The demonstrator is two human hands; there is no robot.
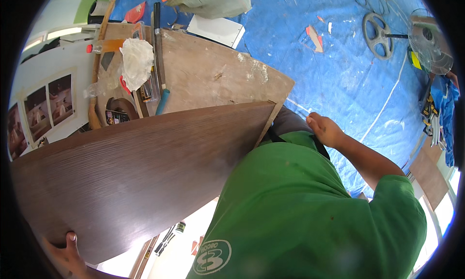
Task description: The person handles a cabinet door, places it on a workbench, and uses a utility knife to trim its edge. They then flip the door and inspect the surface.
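Note:
A long dark brown wood-grain panel (140, 172) rests tilted along the near side of the worktable (208, 75), its right end close to my body. My left hand (70, 257) grips the panel's lower left edge, thumb on the face and the other fingers hidden behind. To the right of the panel, my right hand (325, 130) hangs beside my hip, apart from the table. Its fingers are curled with the thumb pressed against them; whatever they might hold is hidden.
A crumpled whitish bag (136, 63), a bottle with orange liquid (107, 46), a brown tape roll (122, 106) and a blue-handled tool (163, 101) lie on the table. Blue sheeting (290, 32) covers the floor. A fan (430, 43) stands at far right.

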